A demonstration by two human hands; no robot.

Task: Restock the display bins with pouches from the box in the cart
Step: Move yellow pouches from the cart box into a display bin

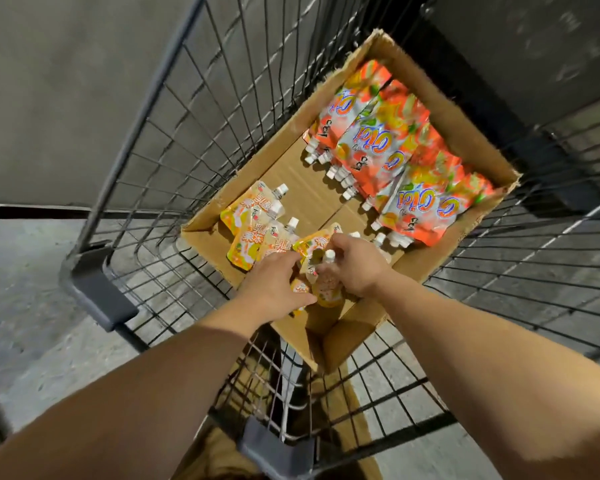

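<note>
Right hand (pixel 352 263) grasps a yellow pouch (pixel 326 285) at the box's (pixel 465 123) 6 o'clock corner, inside the cart (pixel 174 140). Left hand (pixel 274 285) lies on adjacent pouches; its grasp cannot be told.

An open cardboard box (pixel 440 112) is seated in a wire cart (pixel 174 140). Along its far side, orange spouted pouches (pixel 392 147) are stacked in overlapping rows, white caps directed toward the box's middle. At the near left, smaller yellow pouches (pixel 253 230) are laid flat, caps pointing away. A bare strip of box floor is left between the two groups. Several yellow pouches (pixel 326 282) are gripped at the near edge.
</note>
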